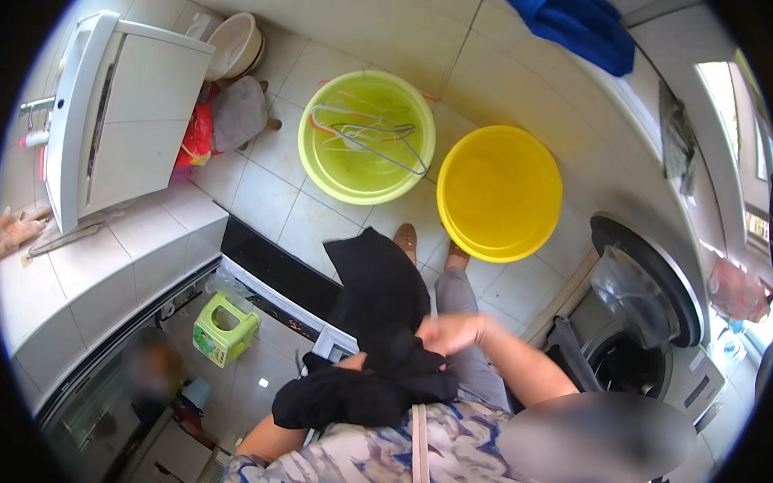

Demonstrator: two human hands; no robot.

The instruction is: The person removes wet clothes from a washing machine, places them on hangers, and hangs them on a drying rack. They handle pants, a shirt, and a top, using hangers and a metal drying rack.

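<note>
A black cloth garment (382,293) hangs bunched in front of my body. My left hand (352,362) is mostly covered by its folds, with only a few fingers showing; the left forearm passes under the cloth. On the garment's right side my right hand (450,334) grips the fabric, blurred by motion. Beyond the hands, a round light-green basin (307,161) on the floor holds several clothes hangers (364,137). Right of it stands a yellow plastic tub (449,220), close to my feet, with no item visible inside.
An open front-loading washing machine (633,360) stands at the right, a clear plastic bag (631,297) at its door. A green plastic stool (227,330) is at the lower left. A white cabinet (142,109), a padded stool (240,112) and stacked basins (233,45) line the upper left.
</note>
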